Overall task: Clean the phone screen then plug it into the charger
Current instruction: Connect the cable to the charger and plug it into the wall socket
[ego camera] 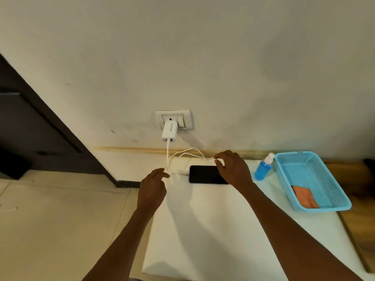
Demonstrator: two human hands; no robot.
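A black phone (205, 174) lies flat on the white table (203, 230) near the wall, its screen up. The plug of a white cable (182, 154) sits in the phone's left end. That cable loops back to a white charger (169, 131) in the wall socket (183, 118). My right hand (233, 167) hovers over the phone's right end and pinches a loop of the cable between thumb and forefinger. My left hand (154, 185) is left of the phone with fingers loosely curled, holding nothing that I can see.
A blue spray bottle (262, 168) stands right of the phone. Beside it a light blue basket (328, 185) holds an orange cloth (305, 196). The table's left edge drops to a tiled floor (60, 220); a dark door frame (40, 122) is at far left.
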